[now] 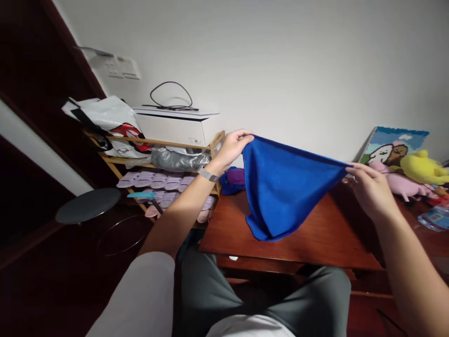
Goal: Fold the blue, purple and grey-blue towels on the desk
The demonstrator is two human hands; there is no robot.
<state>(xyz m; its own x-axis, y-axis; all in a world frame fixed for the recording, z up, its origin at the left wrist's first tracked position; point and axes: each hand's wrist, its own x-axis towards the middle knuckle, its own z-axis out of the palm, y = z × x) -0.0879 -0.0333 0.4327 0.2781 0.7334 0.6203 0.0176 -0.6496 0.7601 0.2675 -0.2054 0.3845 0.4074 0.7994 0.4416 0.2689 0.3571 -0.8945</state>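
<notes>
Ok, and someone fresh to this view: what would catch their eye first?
Most likely the bright blue cloth, stretched along its top edge between the left hand and the right hand over the reddish-brown table. Next, perhaps, the yellow plush toy at the far right, in front of a cartoon picture.

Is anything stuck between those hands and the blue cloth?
Nothing visible is. The left hand and right hand each pinch the blue cloth at an end of its upper edge. The purple thing sits left of the cloth, not in between.
</notes>
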